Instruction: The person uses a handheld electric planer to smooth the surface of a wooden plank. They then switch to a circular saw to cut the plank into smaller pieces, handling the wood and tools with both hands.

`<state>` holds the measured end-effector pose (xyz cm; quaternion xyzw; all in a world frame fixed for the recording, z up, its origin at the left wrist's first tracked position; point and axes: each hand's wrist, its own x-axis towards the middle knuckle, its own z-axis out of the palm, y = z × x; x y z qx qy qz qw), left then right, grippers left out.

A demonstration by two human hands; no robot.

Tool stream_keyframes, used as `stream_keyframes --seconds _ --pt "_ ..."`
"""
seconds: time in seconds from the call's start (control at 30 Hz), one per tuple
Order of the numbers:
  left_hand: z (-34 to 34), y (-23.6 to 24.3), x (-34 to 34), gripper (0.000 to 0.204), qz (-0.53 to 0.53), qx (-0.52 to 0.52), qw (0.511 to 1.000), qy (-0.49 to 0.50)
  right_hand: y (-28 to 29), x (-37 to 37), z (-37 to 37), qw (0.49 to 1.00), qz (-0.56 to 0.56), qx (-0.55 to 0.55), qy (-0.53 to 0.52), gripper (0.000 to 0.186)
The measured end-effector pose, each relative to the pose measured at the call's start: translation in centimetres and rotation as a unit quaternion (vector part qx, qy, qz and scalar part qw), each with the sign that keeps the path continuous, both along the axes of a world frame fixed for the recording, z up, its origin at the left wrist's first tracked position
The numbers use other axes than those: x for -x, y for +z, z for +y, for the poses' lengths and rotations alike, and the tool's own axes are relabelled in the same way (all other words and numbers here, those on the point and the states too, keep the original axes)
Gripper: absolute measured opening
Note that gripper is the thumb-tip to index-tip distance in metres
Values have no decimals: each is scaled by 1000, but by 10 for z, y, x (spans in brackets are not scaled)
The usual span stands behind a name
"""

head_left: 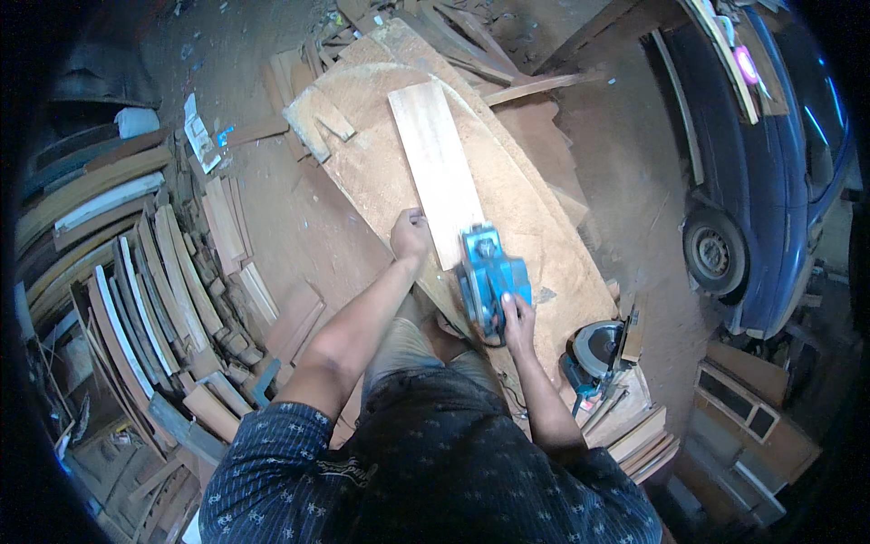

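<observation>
We find the pale board (433, 150) lying flat on the sawdust-covered bench (566, 272), its long axis running from the far side to the near side and leaning slightly left at its far end. The blue power planer (492, 272) sits at the board's near end, overlapping its right part.

We note the right hand (517, 322) closed round the planer's rear handle, thumb toward the front. The left hand (410, 234) is at the board's left edge, near its close end, with fingers curled in; the fingertips are hidden from above, so we cannot tell whether they pinch the edge or merely bear against it.

On handling, we judge the planer rigid and fairly heavy, best held by its rear handle, with the front knob as a second hold; the underside should be kept clear of fingers. We judge the board stiff, moderately light and liable to slide on loose dust; its side edges, well away from the tool, offer the safest hold.

We also record a circular saw (595, 349) at the bench's near right, a notched wood piece (313, 113) at its far left, and stacked planks (136, 290) to the left.
</observation>
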<state>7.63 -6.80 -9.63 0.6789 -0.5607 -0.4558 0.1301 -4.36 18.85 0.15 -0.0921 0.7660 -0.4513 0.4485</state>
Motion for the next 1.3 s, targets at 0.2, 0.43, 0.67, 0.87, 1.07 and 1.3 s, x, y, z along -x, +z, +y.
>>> stream_keyframes --seconds 0.2,0.43,0.67,0.87,1.07,1.3 --pt "22 286 40 20 405 -98 889 -190 16 -8 63 980 177 -9 -92 37" --pt "96 486 -1 26 747 -169 437 -471 6 47 77 948 251 -84 -177 47" --pt "93 509 -41 10 671 -123 540 -493 0 51 67 891 420 -137 -104 52" --pt "76 420 -118 14 465 -196 692 -516 10 5 -40 845 509 -58 155 86" --pt "2 315 -143 28 201 -191 936 -218 -24 -24 -177 852 351 -266 284 128" --pt "-103 230 -156 41 166 -158 963 -139 -2 -10 -215 873 198 -306 323 141"
